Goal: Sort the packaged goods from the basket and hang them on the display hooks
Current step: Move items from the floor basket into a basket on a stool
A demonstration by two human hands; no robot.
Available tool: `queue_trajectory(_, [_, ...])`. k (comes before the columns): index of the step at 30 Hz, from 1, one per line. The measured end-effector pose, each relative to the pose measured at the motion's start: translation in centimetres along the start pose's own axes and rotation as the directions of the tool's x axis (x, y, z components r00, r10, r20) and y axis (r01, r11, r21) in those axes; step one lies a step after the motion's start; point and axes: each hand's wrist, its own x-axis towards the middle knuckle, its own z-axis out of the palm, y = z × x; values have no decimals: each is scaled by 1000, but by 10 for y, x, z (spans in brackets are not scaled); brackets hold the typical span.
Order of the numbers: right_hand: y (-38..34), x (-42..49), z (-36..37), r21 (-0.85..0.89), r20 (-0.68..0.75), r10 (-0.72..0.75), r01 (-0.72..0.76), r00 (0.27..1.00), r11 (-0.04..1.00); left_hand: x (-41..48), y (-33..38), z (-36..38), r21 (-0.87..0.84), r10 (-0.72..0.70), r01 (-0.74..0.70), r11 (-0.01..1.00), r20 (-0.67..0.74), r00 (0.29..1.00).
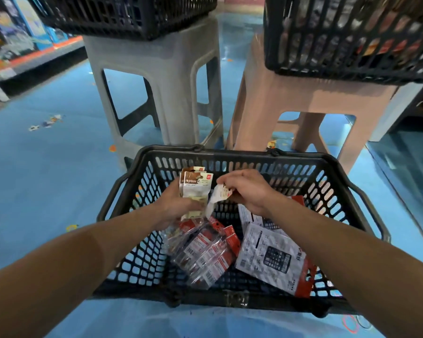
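A black plastic basket (242,154) sits on the blue floor right below me. My left hand (174,208) grips a small stack of brown-and-white packets (194,185) upright above the basket. My right hand (247,189) pinches a white packet with a red header (217,195), tilted down next to the stack. In the basket lie several clear packs with red cards (205,250) and calculator packs with white backs (269,254). No display hooks are in sight.
A grey stool (161,76) and a pink stool (291,101) stand just beyond the basket, each carrying a black basket (132,18) (352,45) of goods. Shelving with boxes (12,40) runs along the far left. A shelf base (398,111) stands at right.
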Motion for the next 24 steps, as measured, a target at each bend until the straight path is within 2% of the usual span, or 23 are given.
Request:
queue_trajectory(2, [-8,-7,0,128,16,16,-18,1000,992,-5,6,1,-74,-25,30,997,73,997])
queue_trajectory(3, [-9,-9,0,135,33,16,-21,999,991,-7,8,2,-114,-35,48,992,111,993])
queue_trajectory(5, [-9,-10,-1,-23,59,-13,14,998,1000,-10,12,5,-186,-53,84,979,166,985])
queue_trajectory(6, [-9,-11,-3,-206,61,-58,69,996,976,-10,13,7,-209,-60,99,973,186,981])
queue_trajectory(7, [-9,-12,-5,-421,63,-123,138,990,897,-10,14,9,-215,-65,110,970,203,977])
queue_trajectory(8, [-11,-13,-7,-601,82,-191,202,978,774,-10,14,10,-212,-71,118,970,216,974])
queue_trajectory(9, [-11,-14,-8,-712,112,-250,254,962,655,-10,14,11,-211,-80,129,969,224,971])
queue_trajectory(11, [-12,-16,-9,-788,147,-335,315,931,529,-10,13,13,-227,-99,153,962,234,967])
queue_trajectory(13, [-11,-12,-12,-810,132,-387,324,913,488,-11,15,14,-264,-124,189,946,246,961])
queue_trajectory(15, [-12,-10,-14,-795,119,-403,330,907,508,-12,16,15,-284,-154,230,931,265,952])
queue_trajectory(18, [-17,-13,-16,-653,149,-390,386,909,651,-11,15,14,-295,-187,260,920,255,949])
queue_trajectory(20, [-17,-16,-14,-563,128,-353,361,927,744,-11,16,14,-304,-203,273,913,242,949])
queue_trajectory(24, [-12,-14,-10,-446,64,-273,272,960,852,-13,18,20,-312,-221,295,903,249,943])
